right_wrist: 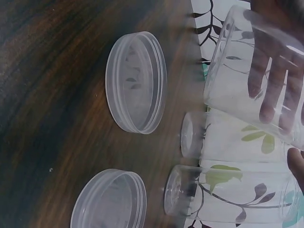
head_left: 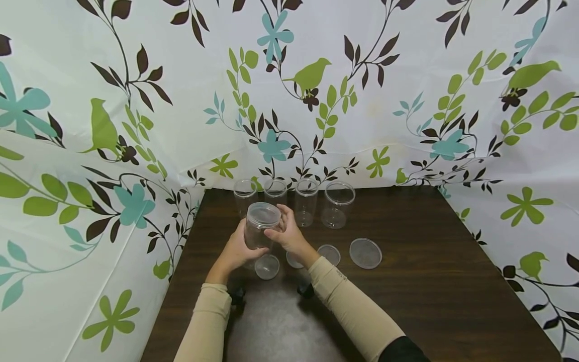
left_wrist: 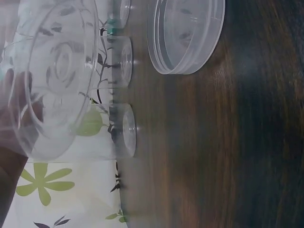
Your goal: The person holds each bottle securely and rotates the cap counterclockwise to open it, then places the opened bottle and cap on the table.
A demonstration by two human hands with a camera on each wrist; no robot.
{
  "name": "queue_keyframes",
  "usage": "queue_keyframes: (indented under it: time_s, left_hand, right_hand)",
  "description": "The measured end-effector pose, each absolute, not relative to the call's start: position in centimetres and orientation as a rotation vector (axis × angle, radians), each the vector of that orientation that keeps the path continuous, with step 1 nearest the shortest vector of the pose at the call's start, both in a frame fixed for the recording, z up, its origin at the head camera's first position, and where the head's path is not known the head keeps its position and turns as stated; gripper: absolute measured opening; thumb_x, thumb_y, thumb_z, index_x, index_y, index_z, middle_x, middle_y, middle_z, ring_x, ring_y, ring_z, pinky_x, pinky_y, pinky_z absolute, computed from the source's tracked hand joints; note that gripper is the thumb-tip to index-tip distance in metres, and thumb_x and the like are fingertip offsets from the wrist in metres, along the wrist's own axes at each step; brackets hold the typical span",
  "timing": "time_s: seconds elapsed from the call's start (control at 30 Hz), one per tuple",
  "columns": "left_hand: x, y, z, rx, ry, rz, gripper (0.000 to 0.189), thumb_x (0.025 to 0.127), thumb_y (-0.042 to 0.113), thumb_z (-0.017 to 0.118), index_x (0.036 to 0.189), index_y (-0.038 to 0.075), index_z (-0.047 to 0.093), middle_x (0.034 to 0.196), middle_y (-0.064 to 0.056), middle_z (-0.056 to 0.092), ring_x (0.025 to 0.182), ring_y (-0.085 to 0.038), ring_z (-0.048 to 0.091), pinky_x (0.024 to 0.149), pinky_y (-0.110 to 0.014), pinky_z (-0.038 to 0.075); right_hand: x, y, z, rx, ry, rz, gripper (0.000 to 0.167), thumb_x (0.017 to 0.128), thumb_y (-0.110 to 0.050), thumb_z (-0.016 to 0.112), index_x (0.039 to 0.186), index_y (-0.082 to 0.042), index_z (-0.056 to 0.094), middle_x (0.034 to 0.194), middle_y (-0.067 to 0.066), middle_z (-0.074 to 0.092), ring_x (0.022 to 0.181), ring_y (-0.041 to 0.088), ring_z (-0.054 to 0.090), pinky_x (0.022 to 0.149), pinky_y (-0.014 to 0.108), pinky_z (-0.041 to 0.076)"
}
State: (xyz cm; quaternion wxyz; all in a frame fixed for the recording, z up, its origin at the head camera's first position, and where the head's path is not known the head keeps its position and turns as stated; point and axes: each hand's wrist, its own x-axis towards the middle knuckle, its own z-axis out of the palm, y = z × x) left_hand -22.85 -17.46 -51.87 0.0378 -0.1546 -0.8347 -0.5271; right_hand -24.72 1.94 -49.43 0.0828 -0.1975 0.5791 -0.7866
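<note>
A clear plastic jar [head_left: 257, 237] with a translucent lid [head_left: 264, 213] on its mouth is held above the table, almost upright. My left hand [head_left: 238, 247] grips the jar's lower side, thumb across the front. Up at the top, my right hand [head_left: 291, 235] grips the lid's edge between thumb and fingers. The right wrist view shows fingers [right_wrist: 270, 95] through the clear wall of the jar [right_wrist: 230, 71]. From the left wrist, the round base of the jar [left_wrist: 61, 64] shows close up.
Several open clear jars stand in a row at the table's back edge, the widest jar [head_left: 338, 206] at the right end. Loose round lids lie in front of them, including a large lid [head_left: 365, 253] and a smaller lid [head_left: 267, 266]. Patterned fabric hangs behind the dark wooden table [head_left: 434, 281].
</note>
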Motion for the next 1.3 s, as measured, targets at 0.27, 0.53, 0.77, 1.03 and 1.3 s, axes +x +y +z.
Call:
queue_keyframes:
  time_s: [0.27, 0.53, 0.77, 1.03, 1.3]
  left_hand:
    - [-22.9, -17.5, -51.8, -0.454, -2.565, -1.586, 0.103, 0.072, 0.018, 0.093, 0.151, 0.001, 0.03, 0.141, -0.024, 0.051, 0.126, -0.04, 0.054, 0.105, -0.056, 0.042]
    - [-22.9, -17.4, -51.8, -0.542, -2.57, -1.588, 0.102, 0.071, 0.018, 0.093, 0.152, 0.005, 0.031, 0.141, -0.022, 0.053, 0.122, -0.037, 0.057, 0.102, -0.054, 0.045]
    - [-22.8, -17.2, -51.8, -0.576, -2.588, -1.632, 0.102, 0.069, 0.017, 0.094, 0.151, 0.009, 0.034, 0.139, -0.019, 0.055, 0.119, -0.035, 0.059, 0.101, -0.054, 0.046]
    - [-22.7, -17.3, -52.0, -0.505, -2.555, -1.636, 0.104, 0.07, 0.017, 0.094, 0.152, 0.005, 0.032, 0.144, -0.021, 0.05, 0.125, -0.037, 0.055, 0.103, -0.055, 0.044]
    - [-22.7, -17.4, -52.0, -0.465, -2.534, -1.605, 0.104, 0.071, 0.019, 0.094, 0.152, 0.002, 0.031, 0.145, -0.023, 0.049, 0.129, -0.039, 0.052, 0.106, -0.057, 0.041]
  right_hand:
    - [-24.4, 1.8, -49.7, -0.571, 1.774, -2.334, 0.09, 0.086, -0.031, 0.082, 0.146, -0.001, 0.022, 0.152, 0.022, 0.036, 0.137, 0.027, 0.044, 0.106, 0.027, 0.042]
    - [-24.7, 2.1, -49.2, -0.61, 1.86, -2.251, 0.085, 0.089, -0.019, 0.079, 0.151, 0.005, 0.026, 0.148, 0.024, 0.042, 0.13, 0.027, 0.048, 0.103, 0.029, 0.043]
    - [-25.4, 2.8, -49.0, -0.653, 1.899, -2.149, 0.089, 0.086, -0.034, 0.083, 0.154, -0.003, 0.035, 0.145, 0.016, 0.047, 0.125, 0.021, 0.05, 0.104, 0.034, 0.042]
    - [-25.0, 2.4, -49.2, -0.577, 1.743, -2.288, 0.102, 0.084, -0.034, 0.084, 0.155, -0.005, 0.017, 0.153, 0.02, 0.038, 0.13, 0.023, 0.049, 0.102, 0.029, 0.045]
    - [-24.6, 1.6, -49.5, -0.57, 1.702, -2.404, 0.094, 0.083, -0.034, 0.086, 0.144, -0.002, 0.023, 0.148, 0.02, 0.04, 0.126, 0.015, 0.049, 0.102, 0.024, 0.044]
